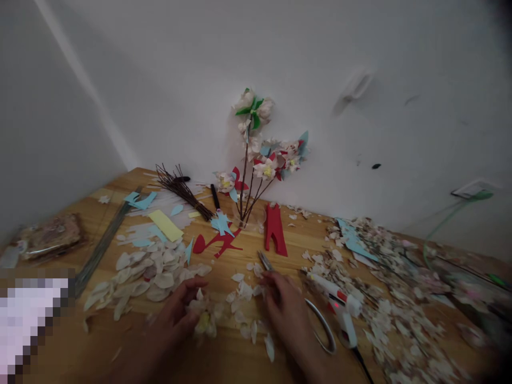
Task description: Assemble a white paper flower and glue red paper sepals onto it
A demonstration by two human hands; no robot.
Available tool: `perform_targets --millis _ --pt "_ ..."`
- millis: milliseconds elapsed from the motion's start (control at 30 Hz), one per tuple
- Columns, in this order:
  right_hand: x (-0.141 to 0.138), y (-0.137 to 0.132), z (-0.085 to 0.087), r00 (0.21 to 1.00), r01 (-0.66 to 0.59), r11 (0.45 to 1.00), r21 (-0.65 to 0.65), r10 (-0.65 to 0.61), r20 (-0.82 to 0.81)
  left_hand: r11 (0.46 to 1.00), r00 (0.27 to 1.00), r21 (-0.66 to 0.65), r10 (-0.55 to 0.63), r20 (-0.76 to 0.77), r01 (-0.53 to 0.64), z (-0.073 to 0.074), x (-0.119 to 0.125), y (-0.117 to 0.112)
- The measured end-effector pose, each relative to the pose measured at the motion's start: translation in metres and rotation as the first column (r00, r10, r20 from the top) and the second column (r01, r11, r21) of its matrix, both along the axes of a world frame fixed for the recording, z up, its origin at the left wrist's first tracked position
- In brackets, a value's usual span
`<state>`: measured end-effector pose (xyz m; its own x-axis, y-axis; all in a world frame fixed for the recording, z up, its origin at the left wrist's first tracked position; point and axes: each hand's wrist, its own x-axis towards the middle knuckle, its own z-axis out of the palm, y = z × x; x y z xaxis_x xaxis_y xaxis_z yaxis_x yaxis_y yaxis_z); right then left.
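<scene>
Fingers of the left hand (176, 314) are curled, thumb and forefinger clamped on one small cream flower with a yellow centre (206, 322), low over the wooden table (132, 341). The right hand (286, 304) has bent fingers near scattered cream petals (244, 290); blur leaves me unable to tell whether they grip anything. One pointed silver metal tool (264, 261) runs under that hand, and one curved silver metal loop (328, 336) lies beside its wrist; whether they join cannot be told. Just right is one white-and-red glue gun (340, 301).

Left of centre lies one heap of oval cream petals (160, 272), too many to count. Behind stand two red cut-out pieces (275, 232), one flat yellow strip (166, 225), one tied bundle of brown twigs (188, 194) and one clear container (258, 218) bearing at least three brown stems with blossoms (266, 168).
</scene>
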<state>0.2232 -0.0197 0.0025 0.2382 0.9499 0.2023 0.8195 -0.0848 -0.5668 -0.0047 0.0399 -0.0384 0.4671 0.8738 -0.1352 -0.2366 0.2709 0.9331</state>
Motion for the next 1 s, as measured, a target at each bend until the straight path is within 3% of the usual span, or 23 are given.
perform_targets --millis 167,233,400,600,733,833,933,1000 --pt "-0.017 0.020 -0.002 0.999 -0.025 1.000 -0.004 0.025 -0.038 0.991 0.996 -0.133 -0.001 0.090 0.013 0.009 0.006 -0.001" --pt "-0.021 0.029 -0.002 0.999 -0.029 1.000 -0.008 0.028 -0.043 0.991 0.999 -0.133 -0.016 0.028 0.020 0.016 0.005 0.000" --pt "-0.024 0.044 -0.007 0.992 0.003 1.000 -0.013 -0.004 -0.125 0.995 0.954 0.067 -0.057 -0.294 0.080 0.024 -0.005 0.002" --pt "-0.024 0.046 -0.013 0.896 0.040 0.999 0.026 -0.024 -0.444 0.934 0.864 0.277 -0.059 -0.500 0.224 0.025 -0.006 -0.006" --pt "-0.032 0.041 -0.001 0.695 0.048 0.998 0.032 -0.010 -0.719 0.865 0.826 0.409 -0.011 -0.564 0.291 0.034 -0.003 -0.015" --pt "-0.043 0.032 0.014 0.397 -0.071 0.997 -0.023 0.007 -0.918 0.791 0.870 0.536 0.011 -0.493 0.294 0.040 0.000 -0.018" --pt "-0.054 0.022 0.026 0.100 -0.221 0.973 -0.064 -0.043 -0.994 0.830 0.929 0.551 0.135 -0.344 0.083 0.041 0.001 -0.017" --pt "-0.062 0.017 0.028 -0.029 -0.291 0.954 -0.068 -0.080 -0.996 0.904 0.943 0.427 0.174 -0.284 -0.038 0.039 0.000 -0.014"
